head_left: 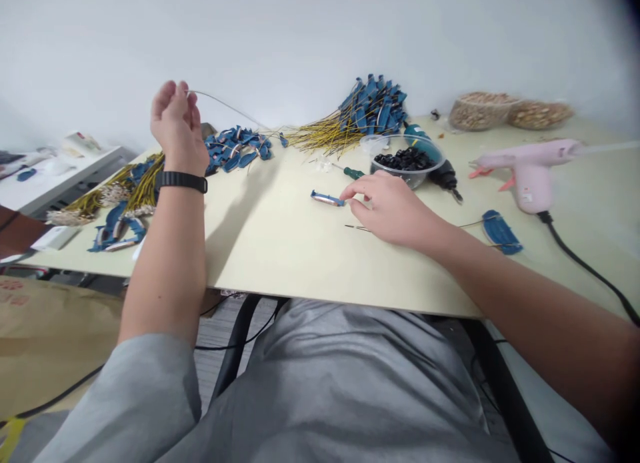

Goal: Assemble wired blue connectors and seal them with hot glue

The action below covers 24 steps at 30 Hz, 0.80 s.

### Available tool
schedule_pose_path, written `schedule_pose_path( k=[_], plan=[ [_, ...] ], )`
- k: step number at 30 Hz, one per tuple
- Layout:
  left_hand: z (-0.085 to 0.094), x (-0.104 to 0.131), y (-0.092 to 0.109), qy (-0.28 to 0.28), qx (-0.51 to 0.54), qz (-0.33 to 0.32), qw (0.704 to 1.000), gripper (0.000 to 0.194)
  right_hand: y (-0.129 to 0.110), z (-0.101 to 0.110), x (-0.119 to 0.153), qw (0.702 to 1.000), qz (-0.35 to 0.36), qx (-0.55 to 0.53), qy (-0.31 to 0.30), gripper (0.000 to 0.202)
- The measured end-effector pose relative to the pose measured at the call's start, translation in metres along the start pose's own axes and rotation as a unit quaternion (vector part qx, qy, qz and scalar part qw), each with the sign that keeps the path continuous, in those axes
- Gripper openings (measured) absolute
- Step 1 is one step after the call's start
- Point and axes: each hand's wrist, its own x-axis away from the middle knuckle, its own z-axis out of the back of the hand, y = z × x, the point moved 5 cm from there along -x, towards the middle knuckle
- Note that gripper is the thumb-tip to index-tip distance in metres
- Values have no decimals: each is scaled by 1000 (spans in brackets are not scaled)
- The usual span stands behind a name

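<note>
“Two bare hands are occupying this table (260, 249). What is the left one doing?”

“The left hand (177, 129) is hanging above the table's left side, a black wristband (183, 181) circling its wrist. Its fingers are pinching the end of a thin wire (225, 105), which is arching down to the right, toward the gap between a heap of blue pieces (237, 147) and a bundle of yellow stems (325, 139).”

“And the right?”

“The right hand (393, 206) is hovering low or resting on the table, its fingers curling at the end of a small blue strip (327, 199). I cannot tell whether they are gripping it or only touching it. The strip is lying near the middle of the table, in front of a green screwdriver (353, 173).”

“Is any writing showing?”

“A small white label (527, 197) is sitting on the handle of the pink glue gun (535, 173), its print too small for reading. At lower left, a brown paper bag (55, 329) is bearing red print (14, 285), also illegible.”

“What is standing near the right hand?”

“A clear tub (440, 157) is standing just beyond it, holding black pieces (405, 159). A power tool (447, 176) is lying behind the tub, its dark chuck pointing toward the glue gun's side.”
</note>
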Motion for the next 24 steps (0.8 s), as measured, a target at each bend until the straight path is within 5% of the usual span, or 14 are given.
schedule_pose_path(
  k=[3,8,12,15,19,24],
  plan=[
    [-6,9,3,10,81,48,996,84,2,-8,0,999,33,-1,-29,49],
    [-42,58,37,-16,263,102,959,11,6,-18,1,996,57,-9,-62,58],
    [-69,89,56,-108,325,153,927,35,9,-26,2,996,46,-5,-75,59],
    [-80,96,51,-155,289,188,926,40,8,-29,3,996,43,0,-76,60],
    [-92,106,30,-228,149,207,940,20,4,-29,5,996,43,16,-78,57],
    [-110,134,1,-377,-43,209,901,26,0,-26,6,996,49,17,-70,53]
  ],
)
